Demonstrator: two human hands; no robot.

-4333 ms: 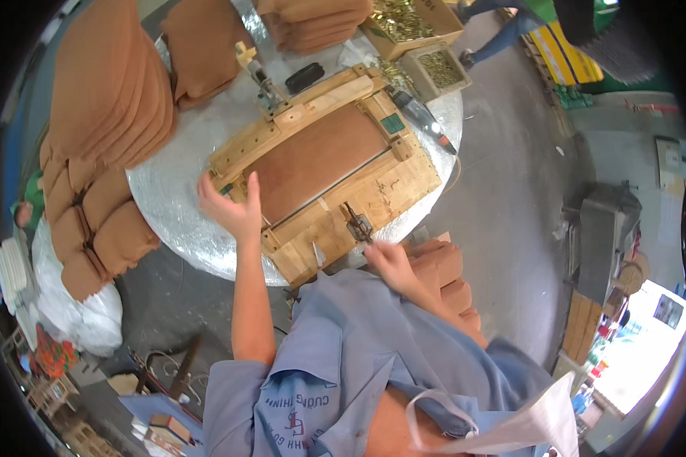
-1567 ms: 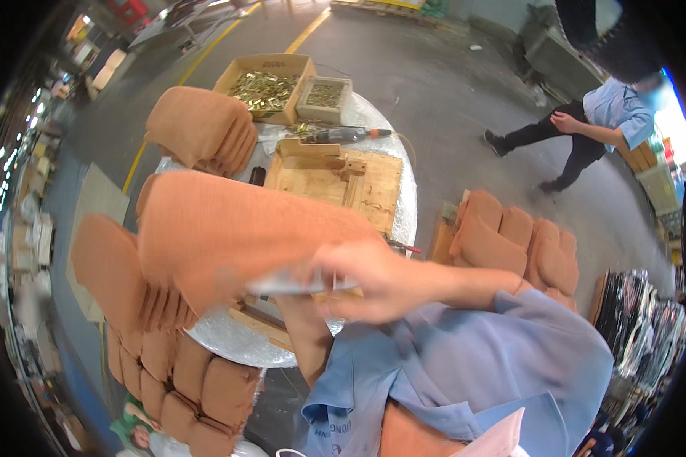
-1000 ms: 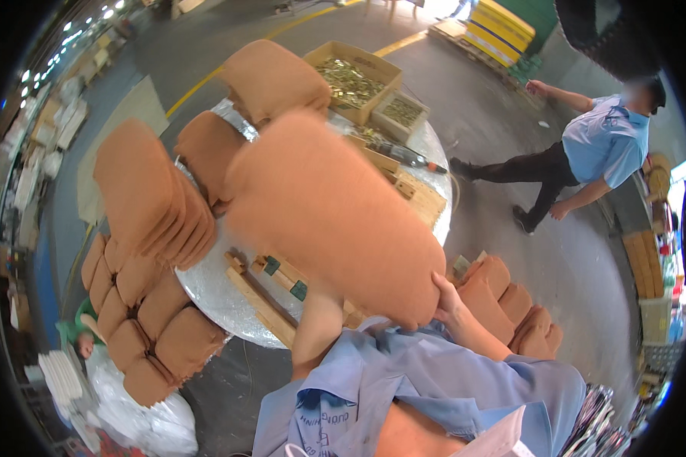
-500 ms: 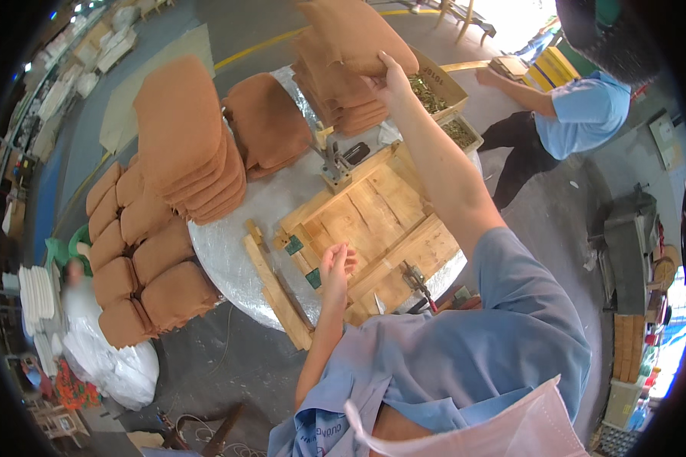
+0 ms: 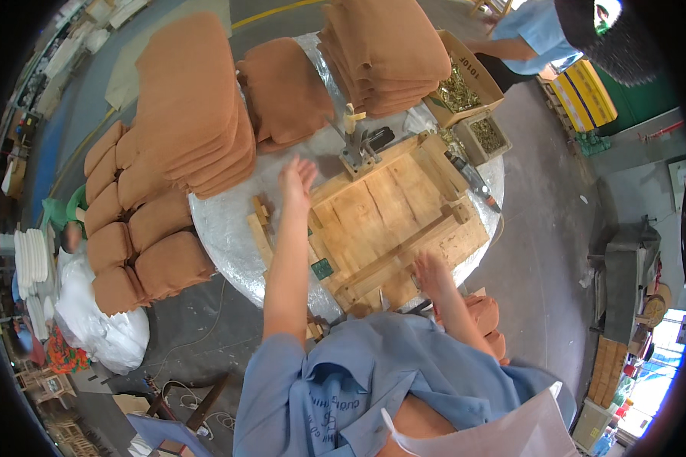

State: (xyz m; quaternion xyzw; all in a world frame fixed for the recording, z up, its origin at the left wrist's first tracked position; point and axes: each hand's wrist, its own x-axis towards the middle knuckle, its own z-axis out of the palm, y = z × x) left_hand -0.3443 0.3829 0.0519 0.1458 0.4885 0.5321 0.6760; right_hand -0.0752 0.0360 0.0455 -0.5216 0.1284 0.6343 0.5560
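A wooden jig (image 5: 379, 209) with raised side rails lies on the round table wrapped in silvery plastic (image 5: 225, 221). My left hand (image 5: 299, 181) reaches over the table past the jig's left side, fingers apart and nothing held. Just beyond it stand a tall stack of brown, rounded, fabric-like panels (image 5: 187, 99) and a lower stack (image 5: 286, 91). Over the jig's near edge, my right hand (image 5: 432, 274) is open; whether it touches the wood is unclear. A metal toggle clamp (image 5: 354, 148) is fixed to the jig's far rail.
Another stack of brown panels (image 5: 392, 53) stands at the far right. Beside it are a cardboard box of brass-coloured fasteners (image 5: 459, 84) and a smaller bin (image 5: 484, 137). A dark handheld tool (image 5: 472, 181) rests by the jig. A co-worker in blue (image 5: 530, 34) stands beyond; more brown pieces (image 5: 156, 221) are piled left.
My right hand has let go of the brown panel on the far right stack and come back to the jig's near edge. My left hand has moved forward from the jig toward the stacks.
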